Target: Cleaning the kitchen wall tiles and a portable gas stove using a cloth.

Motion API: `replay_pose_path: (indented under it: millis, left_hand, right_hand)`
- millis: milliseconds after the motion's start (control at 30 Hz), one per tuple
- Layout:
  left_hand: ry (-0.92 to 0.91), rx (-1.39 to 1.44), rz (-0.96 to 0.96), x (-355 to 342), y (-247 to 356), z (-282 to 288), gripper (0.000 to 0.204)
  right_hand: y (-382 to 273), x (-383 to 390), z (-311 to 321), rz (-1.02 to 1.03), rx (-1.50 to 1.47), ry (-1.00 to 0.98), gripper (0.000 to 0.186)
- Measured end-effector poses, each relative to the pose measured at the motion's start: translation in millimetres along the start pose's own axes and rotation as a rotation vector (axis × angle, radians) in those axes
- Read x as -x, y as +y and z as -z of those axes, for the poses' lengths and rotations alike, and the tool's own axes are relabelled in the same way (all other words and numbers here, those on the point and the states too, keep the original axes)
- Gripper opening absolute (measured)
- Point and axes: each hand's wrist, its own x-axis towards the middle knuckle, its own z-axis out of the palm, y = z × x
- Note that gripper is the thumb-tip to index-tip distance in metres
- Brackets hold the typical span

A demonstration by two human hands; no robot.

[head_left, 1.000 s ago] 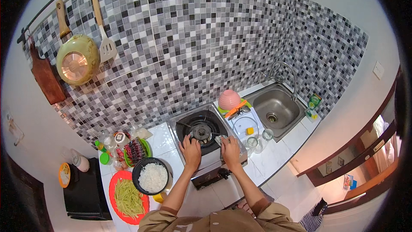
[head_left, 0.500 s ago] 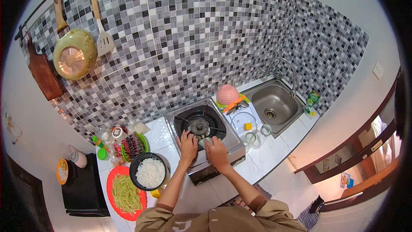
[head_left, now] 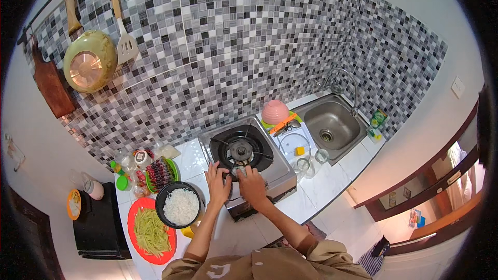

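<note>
A gas stove [head_left: 282, 172] with one round black burner [head_left: 241, 150] stands in front of me. My left hand [head_left: 218, 184] lies at the stove's front left edge, its fingers stretched out. Beside it, my right hand [head_left: 251, 182] presses down on the metal just in front of the burner, fingers curled. Something pale, perhaps a wadded cloth, shows in small part at its fingertips; most of it is hidden. A black pot [head_left: 162, 211] of white rice [head_left: 181, 207] sits left of my left forearm.
A red plate [head_left: 134, 212] of green vegetable strips and a green basket [head_left: 175, 171] of dark red packets are at the left. Glass jars [head_left: 303, 167], a pink bowl [head_left: 275, 111] and a steel sink [head_left: 340, 148] lie right. A pan [head_left: 89, 62] hangs on the wall.
My right hand has slid left along the stove's front, toward my left hand. The left hand has shifted slightly left and nearer to me.
</note>
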Motion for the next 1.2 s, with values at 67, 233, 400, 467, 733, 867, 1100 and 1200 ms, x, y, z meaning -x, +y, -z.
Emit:
replay_pose_path:
  millis: [67,233,400,467,733,867,1100,1200]
  left_hand:
    - [-0.016,-0.001,0.01,0,0,0,0.019]
    - [-0.017,0.029,0.016,2,-2,4,0.012]
    - [-0.074,0.095,0.083,-1,-3,5,0.011]
    - [-0.085,0.06,0.095,1,-2,5,0.011]
    - [-0.079,-0.006,0.102,2,-2,9,0.01]
    - [-0.053,-0.038,0.114,2,2,2,0.01]
    - [-0.071,-0.075,0.111,4,-1,4,0.006]
    - [-0.073,-0.035,0.114,3,0,3,0.005]
  right_hand:
    - [-2,0,1,0.046,-0.026,0.007,0.023]
    - [24,1,10,0.031,-0.009,0.005,0.026]
    - [16,5,5,-0.026,0.023,0.009,0.025]
    - [1,6,-1,-0.044,-0.023,0.031,0.025]
    - [20,-1,3,0.011,0.001,0.036,0.02]
    - [21,1,1,-0.015,0.007,0.088,0.02]
    - [52,4,18,0.005,-0.053,0.012,0.024]
    - [59,-2,18,-0.122,0.058,0.037,0.03]
